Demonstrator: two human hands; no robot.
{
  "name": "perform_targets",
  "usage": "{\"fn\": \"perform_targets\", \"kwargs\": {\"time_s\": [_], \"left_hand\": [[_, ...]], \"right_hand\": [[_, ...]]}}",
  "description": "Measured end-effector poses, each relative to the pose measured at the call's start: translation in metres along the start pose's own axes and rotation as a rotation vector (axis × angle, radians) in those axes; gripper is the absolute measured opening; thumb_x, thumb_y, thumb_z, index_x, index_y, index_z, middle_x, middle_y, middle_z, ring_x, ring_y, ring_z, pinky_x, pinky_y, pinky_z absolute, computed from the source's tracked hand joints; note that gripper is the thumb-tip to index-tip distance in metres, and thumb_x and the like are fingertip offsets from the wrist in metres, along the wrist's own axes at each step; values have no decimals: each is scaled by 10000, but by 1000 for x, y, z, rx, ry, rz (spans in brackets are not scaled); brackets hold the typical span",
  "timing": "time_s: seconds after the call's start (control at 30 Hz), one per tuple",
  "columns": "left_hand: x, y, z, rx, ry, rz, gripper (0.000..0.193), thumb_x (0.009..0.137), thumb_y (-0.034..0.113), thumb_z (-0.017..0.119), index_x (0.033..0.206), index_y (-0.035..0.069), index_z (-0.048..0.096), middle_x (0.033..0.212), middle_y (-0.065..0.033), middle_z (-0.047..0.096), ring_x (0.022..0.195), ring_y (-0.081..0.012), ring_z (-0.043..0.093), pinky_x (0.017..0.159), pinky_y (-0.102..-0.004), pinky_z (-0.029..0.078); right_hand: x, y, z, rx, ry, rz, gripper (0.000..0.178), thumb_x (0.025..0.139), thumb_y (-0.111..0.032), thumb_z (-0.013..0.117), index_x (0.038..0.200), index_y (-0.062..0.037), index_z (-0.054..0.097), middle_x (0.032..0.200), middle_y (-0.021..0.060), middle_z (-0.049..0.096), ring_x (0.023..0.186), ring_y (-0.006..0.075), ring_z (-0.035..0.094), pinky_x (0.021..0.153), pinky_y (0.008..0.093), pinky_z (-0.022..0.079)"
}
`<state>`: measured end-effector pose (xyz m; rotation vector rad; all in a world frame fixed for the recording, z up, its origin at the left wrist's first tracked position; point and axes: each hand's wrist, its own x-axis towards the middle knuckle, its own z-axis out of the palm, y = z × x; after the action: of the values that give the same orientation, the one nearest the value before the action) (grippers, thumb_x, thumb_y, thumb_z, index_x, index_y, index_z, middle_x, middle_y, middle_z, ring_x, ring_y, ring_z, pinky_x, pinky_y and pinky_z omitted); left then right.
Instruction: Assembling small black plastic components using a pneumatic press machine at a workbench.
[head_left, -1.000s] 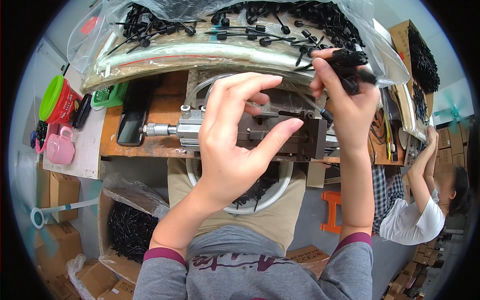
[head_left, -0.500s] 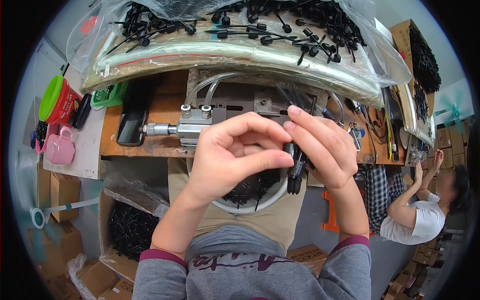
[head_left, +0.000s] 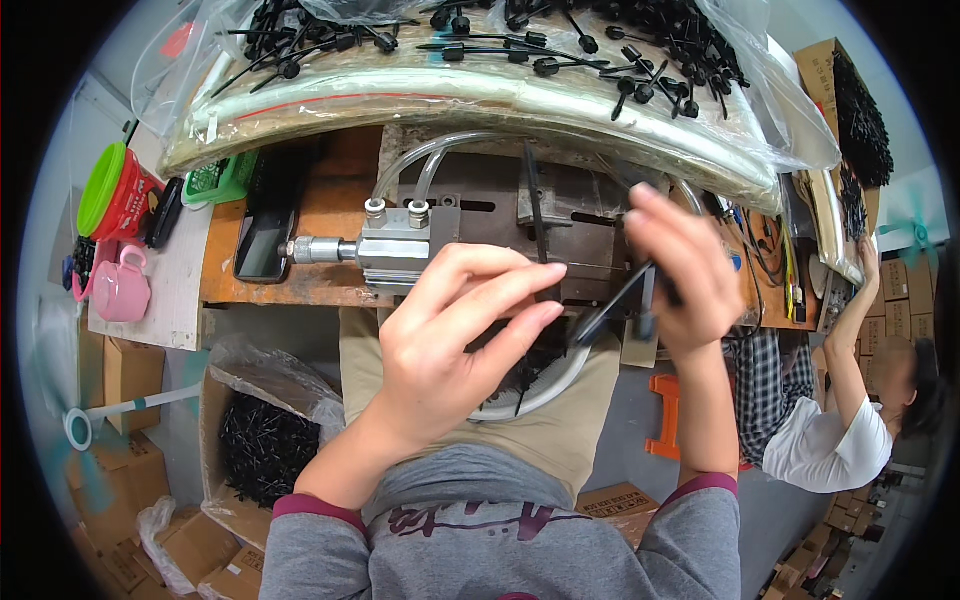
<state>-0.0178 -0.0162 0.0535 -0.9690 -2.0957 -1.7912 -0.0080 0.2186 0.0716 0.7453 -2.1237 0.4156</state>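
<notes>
We see a slim black piece (head_left: 537, 215) near the centre of the frame, its long axis close to upright in the view, the top leaning slightly left. Its lower end meets the fingertips of the left hand (head_left: 440, 350), which we read as pinched on it between thumb and forefinger, so the shaft runs upward from that grip. The left hand is plainly the nearer one; the right hand (head_left: 690, 275) stands a little apart, right of centre.

The right hand is motion-blurred, but its fingers look curled around dark pieces; how many, we cannot tell. A slanted black piece (head_left: 612, 305) sticks out from it toward lower left, angled across the line of the upright shaft and not touching it as far as we can see.

Behind the shaft lies a dark metal plate (head_left: 490, 235), with a silver cylinder (head_left: 395, 255) to its left and clear tubes (head_left: 426, 178) curving up. Below the hands we see the rim of a white basket (head_left: 575, 375) at lap level. A padded tray (head_left: 480, 105) of loose black pieces (head_left: 545, 65) spans the top, and a co-worker (head_left: 830, 445) sits at the right edge.
</notes>
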Motion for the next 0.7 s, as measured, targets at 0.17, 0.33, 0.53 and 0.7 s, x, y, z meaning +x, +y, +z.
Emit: {"fn": "perform_targets", "kwargs": {"time_s": [0.17, 0.33, 0.53, 0.7], "left_hand": [[-23, -7, 6, 107, -184, -19, 314, 751, 28, 820, 1052, -1, 736, 1258, -141, 635, 909, -197, 714, 786, -297, 608], [-41, -24, 27, 564, -252, 174, 248, 736, 63, 773, 961, -11, 700, 1315, -168, 643, 798, -238, 697, 711, -305, 565], [-27, -25, 28, 683, -292, 218, 239, 714, 84, 775, 926, 2, 703, 1282, -162, 665, 674, -216, 656, 644, -311, 533], [-27, -24, 26, 647, -341, 141, 262, 718, 103, 798, 954, 23, 714, 1279, -179, 661, 676, -203, 660, 621, -301, 534]], "right_hand": [[10, 19, -11, -65, 175, 92, 302, 747, 158, 699, 1033, 59, 706, 1074, 208, 728, 906, 262, 722, 779, 319, 583], [4, 17, -12, -86, 181, 139, 256, 778, 132, 710, 1022, 52, 708, 1060, 197, 735, 920, 251, 721, 789, 318, 583], [1, 6, -10, -83, 139, 110, 284, 736, 136, 727, 1008, 57, 713, 1059, 211, 733, 869, 263, 718, 723, 317, 575], [-8, 2, -12, -64, 103, 78, 318, 709, 142, 721, 1016, 61, 713, 1059, 223, 728, 832, 279, 710, 687, 322, 564]]}}
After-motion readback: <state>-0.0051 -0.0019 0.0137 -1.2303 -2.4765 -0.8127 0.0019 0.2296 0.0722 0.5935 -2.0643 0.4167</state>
